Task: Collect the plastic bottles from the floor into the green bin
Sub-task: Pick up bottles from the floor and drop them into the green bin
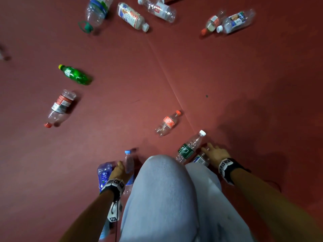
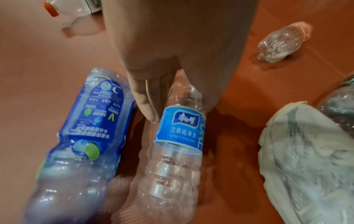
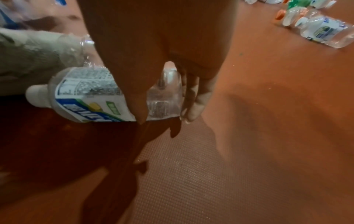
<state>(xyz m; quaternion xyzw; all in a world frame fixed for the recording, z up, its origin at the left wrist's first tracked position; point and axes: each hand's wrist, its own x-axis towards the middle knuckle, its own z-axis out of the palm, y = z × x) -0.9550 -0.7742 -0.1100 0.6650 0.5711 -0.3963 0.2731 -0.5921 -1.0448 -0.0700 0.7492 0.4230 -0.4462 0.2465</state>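
My left hand (image 1: 119,169) (image 2: 180,112) pinches a clear bottle with a light blue label (image 2: 178,125) and blue cap (image 1: 129,163) between fingers and thumb, low at the floor. A crumpled dark blue bottle (image 2: 90,121) (image 1: 104,172) lies against the outside of those fingers; I cannot tell whether it is held. My right hand (image 1: 212,151) (image 3: 165,118) grips a small clear bottle with a white cap and a white-blue label (image 3: 91,98) (image 1: 201,159). A green-labelled bottle (image 1: 190,147) lies just left of it. The green bin is out of view.
Several more bottles lie scattered on the red floor: a green one (image 1: 75,75), a red-labelled one (image 1: 60,107), a small red-capped one (image 1: 167,122), others far ahead (image 1: 132,15). My knees in pale jeans (image 1: 167,189) sit between my arms, with a pale shoe (image 2: 306,159) by the left hand.
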